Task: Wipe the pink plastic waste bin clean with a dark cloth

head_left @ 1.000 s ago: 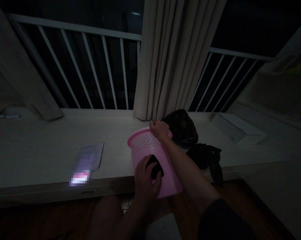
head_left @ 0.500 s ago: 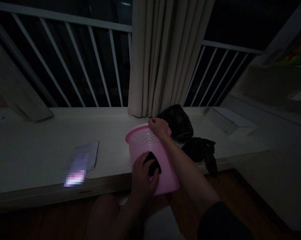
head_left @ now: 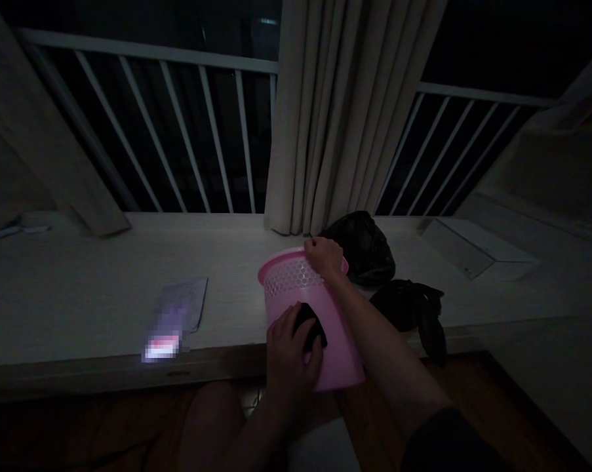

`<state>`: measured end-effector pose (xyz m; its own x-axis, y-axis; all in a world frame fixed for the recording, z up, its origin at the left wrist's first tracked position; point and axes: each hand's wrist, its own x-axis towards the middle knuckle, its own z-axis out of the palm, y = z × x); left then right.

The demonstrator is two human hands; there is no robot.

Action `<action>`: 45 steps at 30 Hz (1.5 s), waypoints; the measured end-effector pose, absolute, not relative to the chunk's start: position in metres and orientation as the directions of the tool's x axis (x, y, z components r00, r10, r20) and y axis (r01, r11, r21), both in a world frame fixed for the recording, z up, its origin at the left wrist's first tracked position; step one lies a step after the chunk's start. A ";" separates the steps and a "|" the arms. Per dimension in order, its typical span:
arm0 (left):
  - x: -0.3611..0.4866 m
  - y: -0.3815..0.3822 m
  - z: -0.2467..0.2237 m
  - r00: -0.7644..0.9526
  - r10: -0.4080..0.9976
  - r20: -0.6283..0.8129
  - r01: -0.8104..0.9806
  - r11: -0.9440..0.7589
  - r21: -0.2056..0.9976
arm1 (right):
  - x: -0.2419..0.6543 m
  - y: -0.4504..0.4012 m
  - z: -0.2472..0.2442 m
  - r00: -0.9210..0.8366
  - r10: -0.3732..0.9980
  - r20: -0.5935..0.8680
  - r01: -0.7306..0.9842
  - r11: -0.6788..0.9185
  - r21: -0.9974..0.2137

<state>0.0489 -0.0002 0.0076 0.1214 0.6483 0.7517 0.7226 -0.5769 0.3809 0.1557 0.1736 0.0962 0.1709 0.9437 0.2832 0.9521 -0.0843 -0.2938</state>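
Observation:
A pink plastic wastebasket (head_left: 342,364) with a honeycomb band of holes below its rim is tilted at the front edge of the pale ledge. My right hand (head_left: 325,255) is closed over the far right part of the rim. Against the basket's near side, my left hand (head_left: 293,344) grips a flat black object (head_left: 311,324) with rounded corners; its exact kind does not show in the dark. The basket's inside is hidden from this angle.
Two black plastic bags, one at the back (head_left: 362,249) and one nearer (head_left: 408,308), lie right of the basket. A white box (head_left: 477,249) stands further right. Papers (head_left: 190,298) and a glowing, blurred-out patch lie left. Behind are a curtain (head_left: 320,118) and white railings (head_left: 153,52).
The whole scene sits slightly further right in the view, as my head has turned a little left. Both hands keep the same holds on the basket rim and the black object.

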 end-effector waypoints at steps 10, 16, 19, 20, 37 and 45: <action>0.022 0.045 0.016 0.082 0.749 0.658 0.810 -0.435 0.394 | 0.160 0.176 0.095 0.181 0.944 0.277 0.954 -0.101 -0.283; 0.039 0.015 0.028 0.305 0.685 0.662 0.757 -0.596 0.269 | 0.153 0.175 0.097 0.157 0.947 0.282 0.955 -0.073 -0.286; 0.038 0.011 0.029 0.340 0.683 0.647 0.747 -0.614 0.255 | 0.153 0.174 0.097 0.144 0.946 0.289 0.956 -0.058 -0.286; 0.035 0.015 0.029 0.309 0.694 0.650 0.768 -0.585 0.259 | 0.153 0.174 0.098 0.143 0.946 0.291 0.957 -0.057 -0.285; 0.030 0.024 0.020 0.149 0.716 0.682 0.777 -0.512 0.368 | 0.151 0.173 0.098 0.131 0.949 0.287 0.960 -0.049 -0.275; 0.022 0.017 0.009 0.203 0.738 0.644 0.835 -0.474 0.279 | 0.145 0.175 0.097 0.128 0.946 0.298 0.956 -0.038 -0.290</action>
